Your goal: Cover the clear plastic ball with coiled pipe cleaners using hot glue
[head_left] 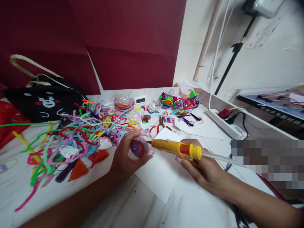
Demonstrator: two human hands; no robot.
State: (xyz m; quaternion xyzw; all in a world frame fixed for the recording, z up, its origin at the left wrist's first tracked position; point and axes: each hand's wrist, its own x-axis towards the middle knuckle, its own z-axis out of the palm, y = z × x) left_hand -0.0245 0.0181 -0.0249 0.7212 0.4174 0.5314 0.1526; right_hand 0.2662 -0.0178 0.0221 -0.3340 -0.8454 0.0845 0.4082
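My left hand (127, 155) is closed around a clear ball (139, 147) wound with purple, orange and blue pipe cleaner. In my right hand (201, 167) is a yellow hot glue gun (173, 148) with a small lit orange light. A clear glue stick (218, 157) sticks out of its back end. The gun's dark nozzle points left and is at the ball's right side; whether it touches is hard to tell. Beneath both hands lies a white sheet of paper (163, 180). Pliers with orange handles (161, 125) rest just beyond the ball.
Many coloured pipe cleaners (78, 136) and tassels (79, 169) cover the table's left side. Decorated balls (168, 100) and a small digital clock (140, 100) stand at the back. A white power strip (225, 123) lies along the right edge. A black bag (45, 101) sits far left.
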